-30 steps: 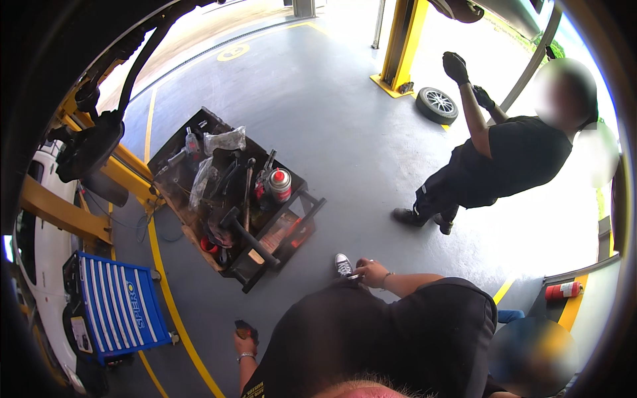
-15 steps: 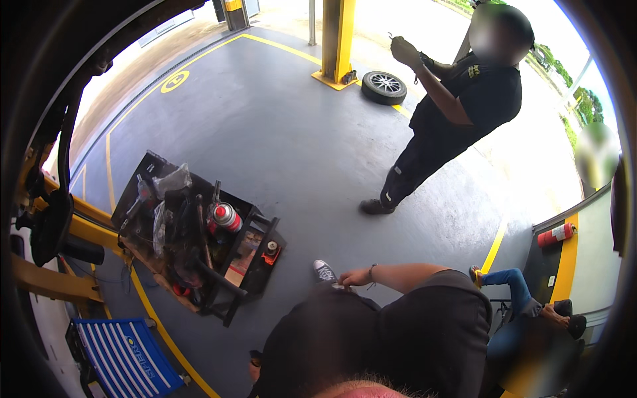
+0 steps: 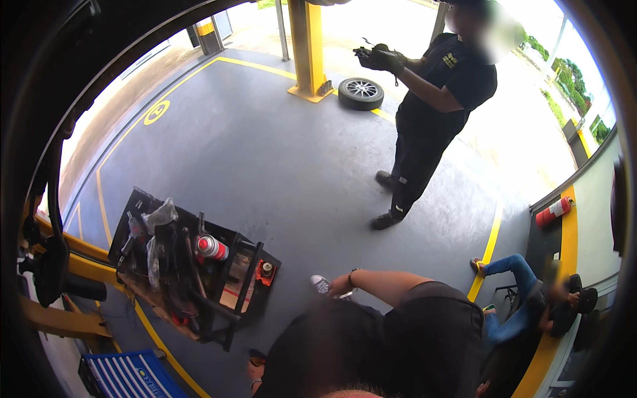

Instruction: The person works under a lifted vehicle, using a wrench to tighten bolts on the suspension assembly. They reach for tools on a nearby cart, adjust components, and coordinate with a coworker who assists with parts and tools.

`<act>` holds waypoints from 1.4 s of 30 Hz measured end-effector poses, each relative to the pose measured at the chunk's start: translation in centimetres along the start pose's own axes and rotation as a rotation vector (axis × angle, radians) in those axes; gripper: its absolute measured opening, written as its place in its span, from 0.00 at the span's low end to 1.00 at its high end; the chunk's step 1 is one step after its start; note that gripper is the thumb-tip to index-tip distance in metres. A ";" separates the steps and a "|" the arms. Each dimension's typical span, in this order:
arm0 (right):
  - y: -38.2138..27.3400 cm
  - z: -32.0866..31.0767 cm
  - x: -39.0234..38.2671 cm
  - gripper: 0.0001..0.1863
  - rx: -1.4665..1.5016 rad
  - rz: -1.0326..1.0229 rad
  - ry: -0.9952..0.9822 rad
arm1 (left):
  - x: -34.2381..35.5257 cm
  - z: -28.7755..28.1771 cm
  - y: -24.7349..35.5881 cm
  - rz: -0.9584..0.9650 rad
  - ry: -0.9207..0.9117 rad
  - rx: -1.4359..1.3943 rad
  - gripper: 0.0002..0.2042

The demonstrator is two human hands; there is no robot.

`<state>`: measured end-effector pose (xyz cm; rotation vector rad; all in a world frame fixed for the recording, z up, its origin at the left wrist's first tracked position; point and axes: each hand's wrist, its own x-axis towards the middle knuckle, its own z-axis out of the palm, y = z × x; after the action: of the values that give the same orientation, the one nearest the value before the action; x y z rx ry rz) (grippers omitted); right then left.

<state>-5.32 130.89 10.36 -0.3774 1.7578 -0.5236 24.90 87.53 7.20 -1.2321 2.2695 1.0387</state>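
Tool cart (image 3: 199, 278), black, loaded with a red-and-white spray can (image 3: 212, 247), stands on the grey floor (image 3: 279, 159). Right hand (image 3: 340, 286) rests just right of the cart beside a grey sneaker (image 3: 321, 284); grip unclear. Left hand (image 3: 255, 369) lies below the cart, mostly hidden, grip unreadable. Standing co-worker (image 3: 431, 113) far beyond.

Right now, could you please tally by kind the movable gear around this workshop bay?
Tool cart: 1
Loose wheel: 1
Red fire extinguisher: 1
Blue tool chest: 1
Total: 4
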 end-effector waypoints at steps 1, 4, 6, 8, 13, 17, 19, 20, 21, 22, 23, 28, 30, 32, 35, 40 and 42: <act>0.2 -0.3 -0.3 0.29 0.043 0.024 -0.026 | 0.2 0.1 0.3 0.002 -0.009 0.025 0.13; 0.3 -1.5 -1.7 0.30 0.156 0.103 -0.070 | 1.0 0.3 0.6 0.007 -0.040 0.095 0.14; -0.1 -2.3 -2.7 0.30 0.166 0.102 -0.099 | 1.7 0.1 0.7 0.009 -0.052 0.132 0.14; -0.5 -2.8 -3.3 0.29 0.164 0.099 -0.114 | 2.3 -0.3 1.1 0.012 -0.057 0.160 0.14; 0.1 -3.8 -3.1 0.31 0.210 0.046 -0.187 | 3.3 -1.4 3.0 0.034 -0.056 0.181 0.15; 1.6 -4.2 -3.3 0.24 0.224 -0.077 -0.178 | 3.7 -1.8 4.6 0.055 -0.049 0.181 0.16; 2.0 -4.4 -4.1 0.25 0.253 -0.101 -0.224 | 3.8 -1.8 5.1 0.060 -0.051 0.185 0.16; 1.8 -4.3 -4.4 0.25 0.278 -0.104 -0.206 | 3.9 -1.7 5.2 0.061 -0.055 0.189 0.16; 1.6 -4.2 -4.7 0.25 0.287 -0.082 -0.164 | 3.9 -1.6 5.2 0.059 -0.060 0.192 0.16; 1.3 -4.0 -4.9 0.26 0.295 -0.059 -0.122 | 4.0 -1.4 5.2 0.057 -0.069 0.195 0.16; 0.8 -3.7 -4.8 0.27 0.250 -0.006 -0.108 | 4.0 -1.2 5.0 0.057 -0.075 0.204 0.17; -1.3 -2.2 -2.5 0.33 0.025 0.068 0.046 | 4.2 -0.4 4.0 0.051 -0.103 0.232 0.17; -1.0 -1.8 -1.8 0.35 0.005 0.010 0.071 | 4.2 -0.3 3.5 0.048 -0.109 0.238 0.18; -0.5 -1.7 -1.5 0.35 0.001 -0.019 0.068 | 4.2 -0.1 3.0 0.048 -0.113 0.241 0.18; 0.2 -1.7 -1.2 0.33 0.029 -0.046 0.016 | 4.2 0.1 2.3 0.043 -0.118 0.240 0.19; 1.3 -0.5 0.8 0.32 0.218 -0.019 -0.089 | 3.9 0.4 1.6 0.039 -0.124 0.240 0.19; 2.0 0.0 1.7 0.32 0.268 -0.036 -0.099 | 3.8 0.5 1.4 0.040 -0.125 0.241 0.20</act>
<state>-5.65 131.70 7.94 -0.2422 1.5633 -0.7436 21.57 86.22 5.15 -0.9999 2.2521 0.8027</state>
